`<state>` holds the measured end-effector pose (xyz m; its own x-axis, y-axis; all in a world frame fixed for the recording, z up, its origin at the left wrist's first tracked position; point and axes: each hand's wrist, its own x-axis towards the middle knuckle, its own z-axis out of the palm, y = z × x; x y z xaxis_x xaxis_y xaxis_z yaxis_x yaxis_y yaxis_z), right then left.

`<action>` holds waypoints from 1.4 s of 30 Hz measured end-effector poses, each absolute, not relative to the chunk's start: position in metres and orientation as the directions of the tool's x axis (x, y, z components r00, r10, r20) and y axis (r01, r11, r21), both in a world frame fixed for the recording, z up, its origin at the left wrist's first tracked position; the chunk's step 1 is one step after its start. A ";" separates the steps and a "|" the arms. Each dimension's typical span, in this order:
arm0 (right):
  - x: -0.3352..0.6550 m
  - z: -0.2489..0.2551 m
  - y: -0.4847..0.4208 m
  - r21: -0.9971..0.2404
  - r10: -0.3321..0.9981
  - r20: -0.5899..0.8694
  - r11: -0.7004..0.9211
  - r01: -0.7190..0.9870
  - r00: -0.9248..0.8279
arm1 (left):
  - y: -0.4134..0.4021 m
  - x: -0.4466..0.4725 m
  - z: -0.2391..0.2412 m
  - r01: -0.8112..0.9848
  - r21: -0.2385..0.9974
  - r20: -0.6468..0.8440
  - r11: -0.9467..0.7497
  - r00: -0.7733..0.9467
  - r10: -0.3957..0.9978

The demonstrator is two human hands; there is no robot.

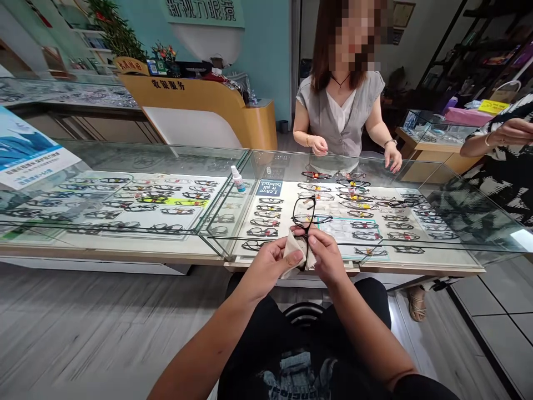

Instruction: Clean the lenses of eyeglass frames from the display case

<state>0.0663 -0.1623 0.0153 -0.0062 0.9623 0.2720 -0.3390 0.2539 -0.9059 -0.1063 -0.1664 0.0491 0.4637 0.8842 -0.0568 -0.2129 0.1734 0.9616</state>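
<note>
Black-framed eyeglasses (293, 211) are held up on end in front of me, just above the near edge of the glass counter. My right hand (328, 256) is closed on the frame, with thumb and fingers near its middle. A pale wiping cloth (290, 251) is pinched in my left hand (272, 262), thumb on top. The cloth is pressed around the lower lens, which it mostly hides. Beyond the counter glass, behind the eyeglasses, lie rows of spectacle frames (266, 223).
The glass display counter (216, 244) runs across in front of me. A small white spray bottle (237, 179) stands on it, left of centre. A person in grey (345, 122) stands behind it; another person's arm (499, 136) shows at right. A sign board (37, 161) stands at left.
</note>
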 end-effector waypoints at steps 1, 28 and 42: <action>0.066 0.017 -0.163 -0.912 0.963 0.270 0.251 -0.324 -0.012 | -0.167 -0.106 0.049 -0.207 0.965 -0.050 0.162 0.461 0.886; 0.054 0.025 -0.163 -0.889 0.983 0.182 0.179 -0.421 0.034 | -0.163 -0.087 0.053 -0.283 0.954 0.009 0.097 0.352 0.936; 0.051 0.039 -0.157 -0.898 0.966 0.256 0.250 -0.362 0.030 | -0.151 -0.097 0.048 -0.319 0.945 0.061 0.065 0.372 0.926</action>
